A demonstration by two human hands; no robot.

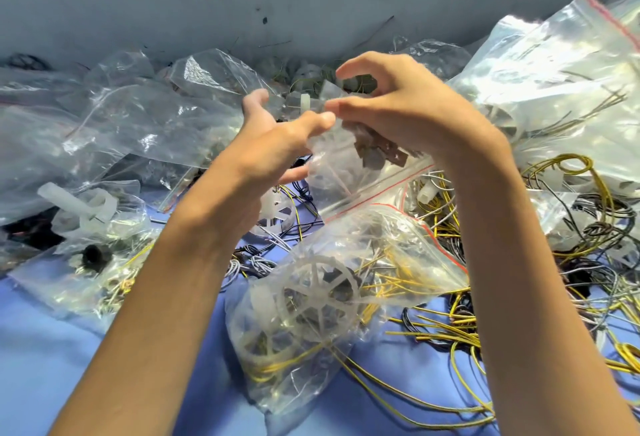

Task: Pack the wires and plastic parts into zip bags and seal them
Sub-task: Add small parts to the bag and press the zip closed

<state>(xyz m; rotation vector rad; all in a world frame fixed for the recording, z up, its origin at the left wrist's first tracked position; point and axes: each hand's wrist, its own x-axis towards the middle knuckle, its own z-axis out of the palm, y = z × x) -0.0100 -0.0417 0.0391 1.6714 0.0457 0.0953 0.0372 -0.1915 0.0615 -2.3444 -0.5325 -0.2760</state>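
Note:
I hold a clear zip bag [341,172] up over the blue table, its red-lined mouth hanging low to the right. White plastic parts and brown pieces show inside it. My left hand [277,137] pinches the bag's upper edge with its thumb. My right hand [398,106] pinches the same edge from the right, its fingers curled above a small white plastic part [305,103]. Below my hands lies a filled zip bag [332,300] with white spoked wheels and yellow wires. Loose yellow, black and grey wires [460,328] are spread at the right.
Several more clear bags are piled at the left [114,124] and a big one at the upper right [554,82]. A bag with white parts and a black piece [90,245] lies at the left. The blue table surface [45,349] shows at the lower left. A grey wall rises behind.

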